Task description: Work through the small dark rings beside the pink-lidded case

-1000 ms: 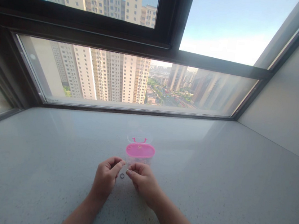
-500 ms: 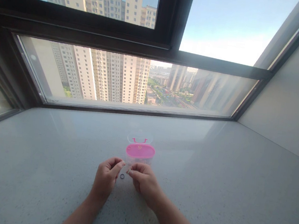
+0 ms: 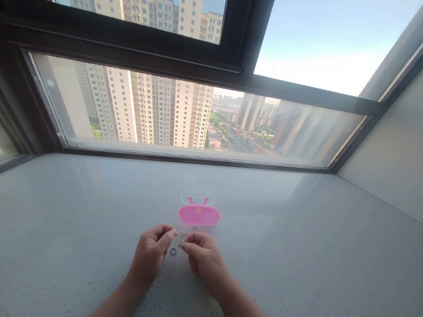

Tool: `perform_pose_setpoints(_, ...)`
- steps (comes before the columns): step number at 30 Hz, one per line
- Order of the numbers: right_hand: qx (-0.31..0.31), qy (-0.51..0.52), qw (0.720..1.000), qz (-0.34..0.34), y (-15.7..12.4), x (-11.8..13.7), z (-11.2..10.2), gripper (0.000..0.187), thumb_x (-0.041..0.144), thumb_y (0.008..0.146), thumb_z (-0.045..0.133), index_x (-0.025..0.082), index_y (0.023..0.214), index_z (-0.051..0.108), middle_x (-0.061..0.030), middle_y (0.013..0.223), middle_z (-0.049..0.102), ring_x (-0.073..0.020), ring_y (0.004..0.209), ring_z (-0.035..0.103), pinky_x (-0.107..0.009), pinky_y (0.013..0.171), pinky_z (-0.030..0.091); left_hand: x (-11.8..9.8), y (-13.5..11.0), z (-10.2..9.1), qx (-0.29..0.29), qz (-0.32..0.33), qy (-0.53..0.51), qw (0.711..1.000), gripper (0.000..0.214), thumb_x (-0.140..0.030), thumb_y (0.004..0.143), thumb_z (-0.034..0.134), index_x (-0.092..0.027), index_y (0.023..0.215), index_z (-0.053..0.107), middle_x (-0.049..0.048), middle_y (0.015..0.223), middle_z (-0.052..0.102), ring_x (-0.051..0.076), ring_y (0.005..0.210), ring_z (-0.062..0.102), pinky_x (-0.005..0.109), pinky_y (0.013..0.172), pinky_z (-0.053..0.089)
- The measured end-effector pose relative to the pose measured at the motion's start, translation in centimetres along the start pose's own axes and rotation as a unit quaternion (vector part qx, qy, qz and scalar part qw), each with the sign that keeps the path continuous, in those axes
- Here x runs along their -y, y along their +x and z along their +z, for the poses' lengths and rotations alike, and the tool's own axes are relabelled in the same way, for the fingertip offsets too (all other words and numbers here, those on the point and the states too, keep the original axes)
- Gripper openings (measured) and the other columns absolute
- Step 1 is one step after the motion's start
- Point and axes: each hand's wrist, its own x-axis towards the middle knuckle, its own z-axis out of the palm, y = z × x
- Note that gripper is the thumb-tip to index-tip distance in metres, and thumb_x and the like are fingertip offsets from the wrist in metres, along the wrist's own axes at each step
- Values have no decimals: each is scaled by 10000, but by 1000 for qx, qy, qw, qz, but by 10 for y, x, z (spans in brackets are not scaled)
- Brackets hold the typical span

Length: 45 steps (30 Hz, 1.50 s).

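Observation:
My left hand [image 3: 152, 249] is closed in a pinch, its thumb and forefinger pressed together on something too small to make out. Facing it, my right hand [image 3: 201, 255] also pinches, with a tiny pale thing at its fingertips whose kind I cannot tell. A narrow gap parts the two hands. On the counter between them lies a small dark ring [image 3: 173, 251]. Just beyond the fingers stands a clear plastic box with a pink top [image 3: 199, 215]; my hands partly hide its front. A small pale loop rests on the pink part.
Behind the box lies its clear lid with a pink handle [image 3: 198, 200]. The speckled pale counter [image 3: 72, 223] runs back to a dark window frame [image 3: 195, 161]. A white wall [image 3: 412, 152] bounds the right side. Tall buildings show outside.
Both hands keep nearly the same pinched pose, fingertips moving only slightly. The whole view has shifted down a little.

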Motion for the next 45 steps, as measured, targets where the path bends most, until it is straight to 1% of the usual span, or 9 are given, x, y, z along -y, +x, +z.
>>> perform_pose_setpoints(10,-12,-17,1000,-14,-1,2,0,145,281,676,598,149,675,539,105,350,351,-46,299,246,-187,315,130,-4,-2,1,-6,15,25,1000,251,-370,736,594,-136,648,602,-77,428,371,58,403,303,160,380,259)
perform_pose_setpoints(15,-6,-5,1000,-19,0,1,1,190,303,679,619,162,643,497,110,366,346,-37,306,236,-188,328,132,-3,-2,1,-7,10,17,1000,244,-373,731,602,-138,666,608,-82,434,366,56,398,293,157,376,259)
perform_pose_setpoints(22,-8,-33,999,-19,0,0,0,226,345,677,638,141,667,541,105,379,344,-36,319,235,-203,354,132,-4,-2,1,-13,1,16,1000,249,-381,717,612,-140,655,605,-82,432,365,60,393,291,162,369,255)
perform_pose_setpoints(26,-12,-35,999,-22,1,-1,0,251,370,668,648,147,659,532,102,390,348,-36,329,245,-204,367,143,-4,-2,1,-10,-5,14,1000,260,-397,706,624,-141,661,608,-83,423,357,66,386,290,170,364,252)
perform_pose_setpoints(33,-10,-68,997,-36,3,-6,-3,218,339,699,635,139,672,552,96,397,349,-40,354,244,-206,392,157,-1,0,1,-4,-5,18,1000,259,-391,739,600,-141,669,598,-87,443,339,56,393,271,163,370,242)
perform_pose_setpoints(39,-20,-73,996,-36,1,-3,-2,243,358,679,654,139,652,552,86,405,369,-50,386,273,-209,417,176,-3,-1,0,-5,-2,20,1000,264,-395,734,604,-139,668,601,-84,443,351,60,396,289,165,375,255)
perform_pose_setpoints(42,-22,-74,997,-31,1,-4,-2,233,343,667,660,137,639,555,85,407,374,-48,386,274,-208,418,173,-3,-1,0,-8,-4,19,1000,272,-405,723,610,-142,655,599,-85,435,352,62,391,294,167,378,259)
perform_pose_setpoints(45,-19,-72,997,-28,2,-5,-2,211,330,683,640,134,653,569,87,400,369,-46,373,266,-206,408,164,-3,-1,0,-8,-6,16,1000,275,-409,712,618,-142,648,603,-87,427,350,62,387,292,169,377,256)
